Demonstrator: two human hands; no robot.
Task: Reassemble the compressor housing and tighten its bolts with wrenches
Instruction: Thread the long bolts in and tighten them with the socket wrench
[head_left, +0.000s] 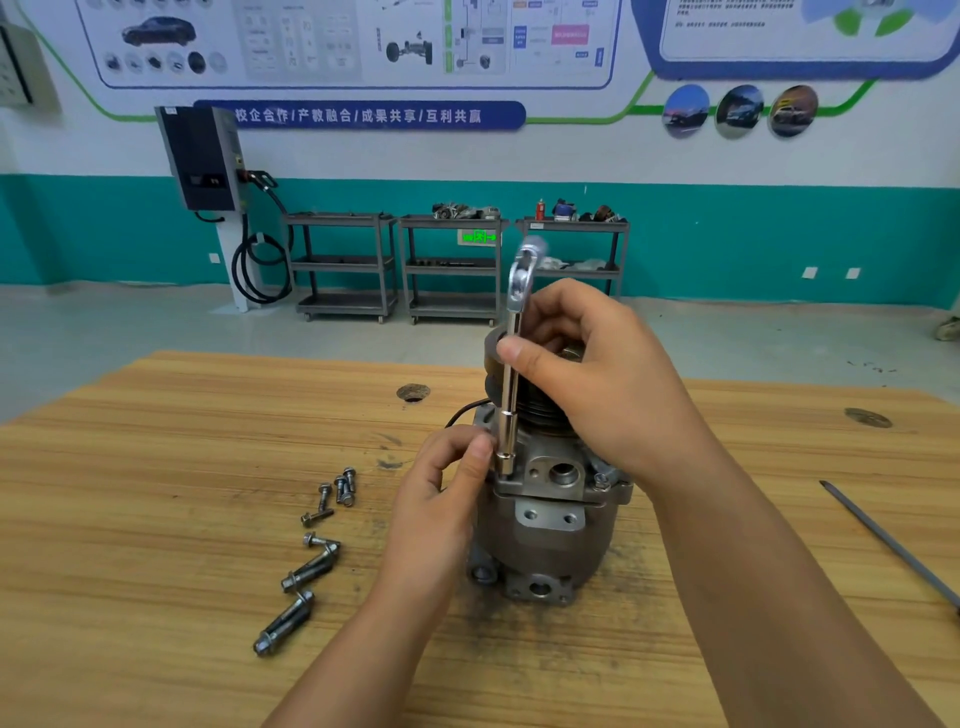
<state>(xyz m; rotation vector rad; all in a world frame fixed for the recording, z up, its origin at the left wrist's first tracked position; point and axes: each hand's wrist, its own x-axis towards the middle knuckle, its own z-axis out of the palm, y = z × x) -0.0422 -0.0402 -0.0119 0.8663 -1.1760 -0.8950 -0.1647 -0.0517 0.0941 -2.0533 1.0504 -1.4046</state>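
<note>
— What's at your far left?

— On the wooden desk lies a small group of loose bolts. Nearer me a few longer bolts lie on their sides. All of them are well apart from the housing.

— And your left hand?

— My left hand is at the housing's left edge. Its thumb and curled fingers pinch the low end of the wrench, just above the socket.

— How does the wrench stand?

— The wrench is chrome and upright, with its socket end down on the left corner of the housing's flange. Its top end is blurred, so I can't tell its form.

— Where's the housing?

— The compressor housing stands on end near the middle of the desk, with its grooved pulley uppermost. A black cable shows behind it on the left. One bolt head sits in the flange on the right.

— The right hand?

— My right hand is up in front of the pulley, with its thumb and fingers wrapped round the wrench's shaft higher up.

— Anything further right?

— A thin dark rod lies on the desk near its right edge, well apart from the housing.
</note>
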